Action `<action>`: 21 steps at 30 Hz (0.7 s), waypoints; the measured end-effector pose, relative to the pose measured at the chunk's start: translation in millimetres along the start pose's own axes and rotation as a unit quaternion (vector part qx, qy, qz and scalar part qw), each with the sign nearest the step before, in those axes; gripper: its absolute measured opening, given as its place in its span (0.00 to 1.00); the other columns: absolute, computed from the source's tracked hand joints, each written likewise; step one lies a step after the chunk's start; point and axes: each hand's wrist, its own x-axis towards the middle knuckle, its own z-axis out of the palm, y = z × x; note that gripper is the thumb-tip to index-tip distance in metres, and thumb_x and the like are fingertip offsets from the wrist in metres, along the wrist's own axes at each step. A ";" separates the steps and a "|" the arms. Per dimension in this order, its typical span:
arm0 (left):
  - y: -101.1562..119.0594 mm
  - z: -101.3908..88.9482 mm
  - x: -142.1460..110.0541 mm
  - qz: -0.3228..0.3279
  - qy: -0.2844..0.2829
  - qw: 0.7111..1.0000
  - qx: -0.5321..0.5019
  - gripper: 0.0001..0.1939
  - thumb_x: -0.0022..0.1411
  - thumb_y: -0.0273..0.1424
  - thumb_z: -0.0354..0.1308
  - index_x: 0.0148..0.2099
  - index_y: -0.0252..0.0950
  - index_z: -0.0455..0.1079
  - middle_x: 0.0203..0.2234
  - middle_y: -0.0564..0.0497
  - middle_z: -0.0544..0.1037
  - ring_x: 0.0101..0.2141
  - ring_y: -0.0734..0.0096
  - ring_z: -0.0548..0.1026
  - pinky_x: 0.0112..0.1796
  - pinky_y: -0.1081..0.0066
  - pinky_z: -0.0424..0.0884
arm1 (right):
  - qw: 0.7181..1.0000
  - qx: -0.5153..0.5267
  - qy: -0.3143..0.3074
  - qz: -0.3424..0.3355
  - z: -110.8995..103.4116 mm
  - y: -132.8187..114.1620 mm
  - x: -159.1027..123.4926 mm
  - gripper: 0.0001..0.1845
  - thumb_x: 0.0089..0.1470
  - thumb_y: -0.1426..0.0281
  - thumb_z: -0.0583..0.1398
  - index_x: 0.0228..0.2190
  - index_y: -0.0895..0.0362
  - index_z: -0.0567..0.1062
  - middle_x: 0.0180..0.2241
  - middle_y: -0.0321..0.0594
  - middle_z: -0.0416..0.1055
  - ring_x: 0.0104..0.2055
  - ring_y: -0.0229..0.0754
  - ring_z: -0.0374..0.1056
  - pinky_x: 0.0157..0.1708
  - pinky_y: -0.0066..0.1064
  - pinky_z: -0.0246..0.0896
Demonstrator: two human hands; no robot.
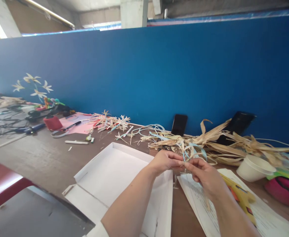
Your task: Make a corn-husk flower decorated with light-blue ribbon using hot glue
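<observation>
My left hand [167, 162] and my right hand [203, 174] meet fingertip to fingertip above the table, both closed in a pinch. Between the fingertips is a small, pale piece of dried husk [184, 163], mostly covered by the fingers. A narrow tan strip [207, 202] hangs below my right palm. Just behind the fingers lie pale blue ribbons [195, 148] and curled husk bits. Under my left forearm is an open white cardboard box [124, 168]. Printed paper sheets [196, 194] lie beneath my right hand, with a yellow glue gun [243, 197] on them, partly behind my wrist.
A long bundle of dried husks [216, 141] lies along the blue partition [144, 72], near two phones, one a black phone [179, 124]. At right are a white cup [255, 168] and a pink pouch [285, 191]. Husk flowers [122, 122], red thread [52, 123] and cables [1, 130] lie left.
</observation>
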 end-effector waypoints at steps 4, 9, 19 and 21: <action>1.8 1.8 -0.7 -0.004 -0.001 1.000 -0.024 0.24 0.31 0.35 0.72 0.33 0.28 0.75 0.23 0.48 0.76 0.25 0.71 0.75 0.36 0.67 0.71 | 0.998 0.066 -0.023 0.005 -0.2 -2.5 -2.2 0.17 0.38 0.56 0.66 0.24 0.55 0.70 0.21 0.31 0.63 0.19 0.31 0.50 0.18 0.27 0.43; 3.9 4.2 -2.3 -0.004 -0.009 0.999 -0.030 0.24 0.32 0.35 0.72 0.33 0.28 0.75 0.23 0.48 0.76 0.25 0.70 0.75 0.37 0.65 0.70 | 0.992 0.117 -0.052 0.015 -1.0 -3.8 -2.9 0.14 0.40 0.61 0.67 0.24 0.56 0.71 0.23 0.32 0.65 0.20 0.30 0.50 0.18 0.25 0.44; 3.5 0.6 -5.2 0.013 -0.050 0.999 -0.011 0.24 0.34 0.33 0.72 0.37 0.30 0.74 0.27 0.47 0.77 0.28 0.68 0.75 0.39 0.63 0.69 | 0.989 0.140 -0.029 0.030 -1.6 -2.7 -2.5 0.14 0.38 0.63 0.68 0.25 0.55 0.71 0.23 0.30 0.62 0.19 0.28 0.50 0.17 0.24 0.43; 2.9 1.0 -4.8 0.017 -0.047 0.999 -0.011 0.24 0.33 0.32 0.72 0.37 0.30 0.74 0.27 0.47 0.77 0.28 0.68 0.75 0.39 0.63 0.69 | 0.990 0.137 -0.027 0.028 -1.2 -3.1 -2.4 0.14 0.38 0.63 0.68 0.25 0.56 0.71 0.23 0.31 0.63 0.19 0.28 0.49 0.16 0.24 0.42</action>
